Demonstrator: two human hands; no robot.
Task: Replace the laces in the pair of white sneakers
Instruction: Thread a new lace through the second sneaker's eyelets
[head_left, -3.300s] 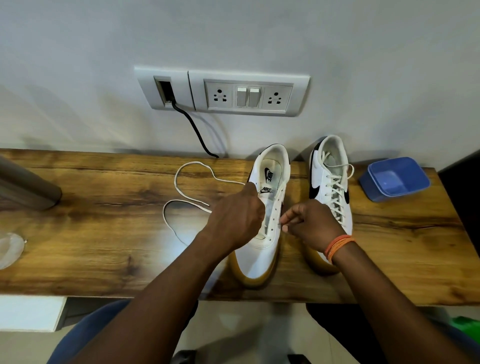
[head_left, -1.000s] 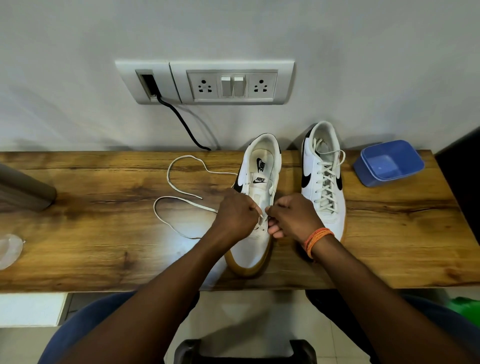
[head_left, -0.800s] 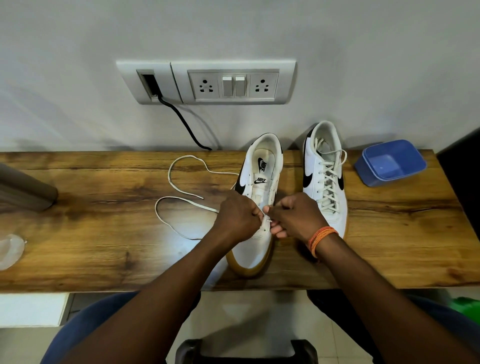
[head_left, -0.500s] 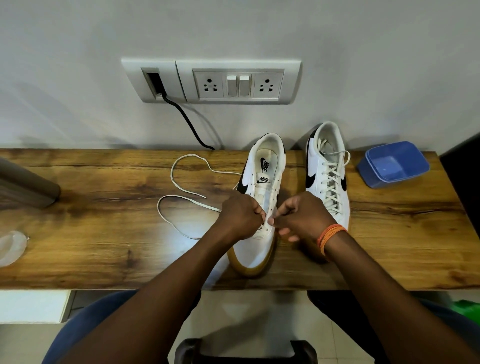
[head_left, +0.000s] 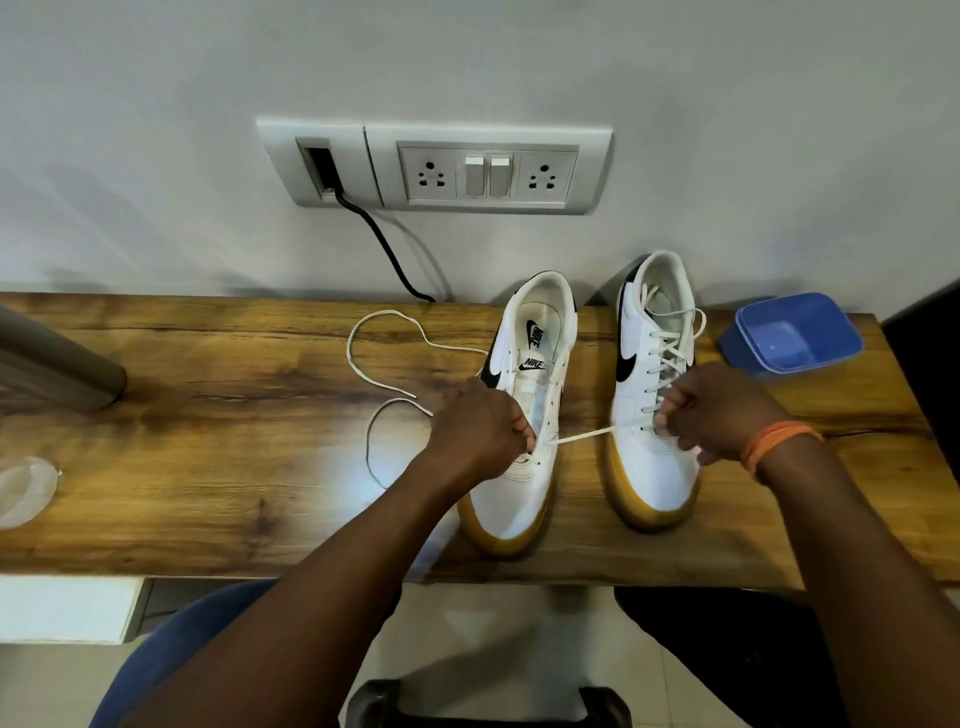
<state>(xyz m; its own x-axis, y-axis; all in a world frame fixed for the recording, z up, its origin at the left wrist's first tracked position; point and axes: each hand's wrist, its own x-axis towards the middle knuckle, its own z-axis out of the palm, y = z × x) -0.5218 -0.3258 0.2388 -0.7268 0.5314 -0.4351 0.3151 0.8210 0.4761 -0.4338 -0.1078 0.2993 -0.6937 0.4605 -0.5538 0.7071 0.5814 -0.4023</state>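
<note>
R hand (head_left: 714, 410) grip pinches lace (head_left: 587, 434); L hand (head_left: 480, 431) grips NIKE-marked sneaker (head_left: 524, 415).

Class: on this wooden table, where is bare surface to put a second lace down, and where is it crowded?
Bare table lies between the grey post and the loose lace. Another bare patch lies below the blue tub. Both sneakers and the hands crowd the middle.

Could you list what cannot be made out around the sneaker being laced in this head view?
- Lowest left eyelets of the left sneaker: covered by the left hand.
- The lace end: inside the right hand.
- Toe lacing of the right sneaker: behind that hand.
- Clear object: cut by the left edge.
</note>
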